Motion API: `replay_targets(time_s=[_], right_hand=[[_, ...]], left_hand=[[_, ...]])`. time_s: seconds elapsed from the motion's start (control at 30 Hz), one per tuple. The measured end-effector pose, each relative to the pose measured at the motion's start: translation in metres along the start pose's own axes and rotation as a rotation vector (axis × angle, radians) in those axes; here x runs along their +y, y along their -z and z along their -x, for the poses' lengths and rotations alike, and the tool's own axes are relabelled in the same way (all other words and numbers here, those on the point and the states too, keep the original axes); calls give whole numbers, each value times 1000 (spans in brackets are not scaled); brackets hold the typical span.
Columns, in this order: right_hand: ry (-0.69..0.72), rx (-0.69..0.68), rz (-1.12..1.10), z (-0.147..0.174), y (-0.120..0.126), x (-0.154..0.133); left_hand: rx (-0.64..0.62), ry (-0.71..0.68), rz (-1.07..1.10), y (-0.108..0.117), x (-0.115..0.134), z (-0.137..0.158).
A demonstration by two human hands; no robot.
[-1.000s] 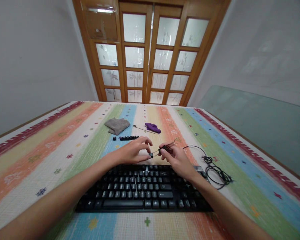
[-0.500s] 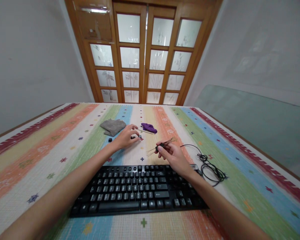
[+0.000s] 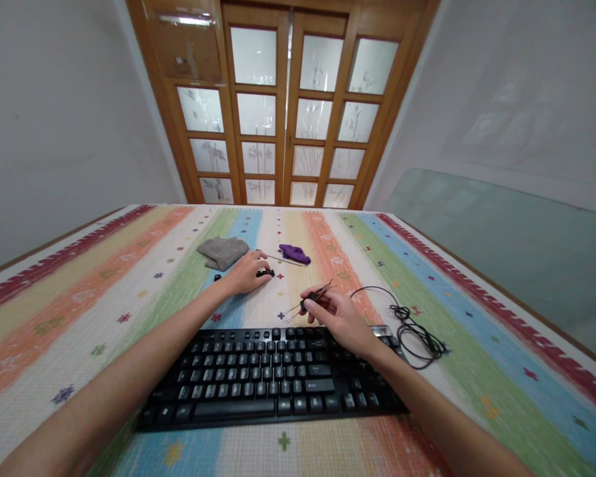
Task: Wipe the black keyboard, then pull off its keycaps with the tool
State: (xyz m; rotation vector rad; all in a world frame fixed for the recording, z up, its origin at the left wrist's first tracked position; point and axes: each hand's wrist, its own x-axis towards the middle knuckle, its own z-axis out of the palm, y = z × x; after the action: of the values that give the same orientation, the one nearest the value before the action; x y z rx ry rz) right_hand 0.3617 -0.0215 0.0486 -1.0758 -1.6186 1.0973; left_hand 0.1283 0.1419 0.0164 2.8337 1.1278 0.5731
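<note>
My left hand (image 3: 249, 271) rests low over the tablecloth, its thumb and curled fingers closed around small black keycaps (image 3: 266, 272). Another black keycap (image 3: 217, 277) lies left of that wrist. Above the back edge of a black keyboard (image 3: 238, 371), my right hand (image 3: 335, 311) pinches a keycap puller (image 3: 308, 302) with a dark body and thin wire loops at both ends. Whether a key sits in the loops is too small to tell. The right forearm covers part of the number pad.
A grey cloth (image 3: 222, 252) lies behind my left hand. Beside a purple cloth (image 3: 294, 253) is a thin metal rod (image 3: 288, 260). A black cable (image 3: 422, 341) lies coiled at the right. The striped tablecloth (image 3: 99, 298) reaches toward glazed wooden doors (image 3: 283, 112).
My left hand has drawn slightly left, and the keycaps by its fingers moved with it. My right hand has shifted left and a little down with the keycap puller, tilting it.
</note>
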Motion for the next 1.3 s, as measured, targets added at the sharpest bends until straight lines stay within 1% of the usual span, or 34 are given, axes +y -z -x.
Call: replay_targets(time_s=[0.1, 0.17, 0.23, 0.3, 0.4, 0.5, 0.6, 0.77, 0.83, 0.9, 0.97, 1.03, 1.07, 1.1, 1.13, 1.2, 1.3], right_hand=[[7, -29, 50, 3, -1, 0], [17, -47, 104, 5, -2, 0], [24, -63, 153, 7, -3, 1], [23, -78, 182, 8, -5, 2], [11, -86, 188, 8, -11, 5], [22, -61, 178, 7, -20, 7], [85, -57, 248, 5, -32, 5], [306, -148, 556, 3, -48, -9], [331, -184, 643, -2, -49, -14], [265, -175, 646, -11, -47, -16], [117, -134, 568, -23, -44, -13], [-75, -110, 428, -35, -40, -7], [-143, -89, 368, -40, -38, -3], [-172, -80, 342, -44, -37, 0], [-192, -73, 324, -47, -35, 3], [-174, -77, 288, -49, -32, 6], [-55, -114, 214, -45, -26, 4]], left_hand=[[16, 22, 5, 3, 2, 2], [57, 30, 22, 8, 6, 7], [100, 6, 65, 13, 12, 16], [108, -43, 131, 21, 22, 29], [54, -78, 211, 33, 40, 55], [-90, -69, 253, 42, 61, 82], [-180, -60, 290, 44, 77, 100], [-164, -37, 315, 39, 83, 108], [-155, -23, 314, 38, 83, 108], [-154, -17, 305, 38, 84, 108], [-161, -20, 301, 38, 84, 108], [-164, -22, 305, 38, 85, 108], [-165, -22, 305, 38, 84, 108], [-166, -22, 305, 38, 84, 109], [-166, -21, 306, 39, 84, 109], [-159, -10, 317, 39, 84, 109], [-105, 23, 363, 42, 84, 107]])
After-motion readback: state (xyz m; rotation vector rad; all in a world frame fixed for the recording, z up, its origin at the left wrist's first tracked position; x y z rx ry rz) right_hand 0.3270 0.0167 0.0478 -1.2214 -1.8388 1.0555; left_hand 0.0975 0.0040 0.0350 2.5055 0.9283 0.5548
